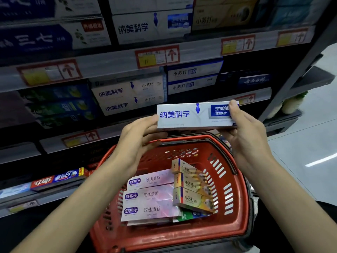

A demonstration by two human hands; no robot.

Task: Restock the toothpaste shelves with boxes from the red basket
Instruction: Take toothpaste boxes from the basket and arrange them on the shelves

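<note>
**White box held level between basket and shelf**

Your red basket [182,236] sits nearest. It holds three pink boxes [151,195] lying flat on the left, three gold boxes [195,190] on the right and a green box [187,215] beneath them. Above its far rim you hold one white box [184,115] level, long side across. Your left hand [138,136] grips its left end with curled fingers. Your right hand [244,128] clasps the right end, thumb on the front. Beyond, the shelves [113,63] carry matching white boxes [125,97], stacked two high.
</note>
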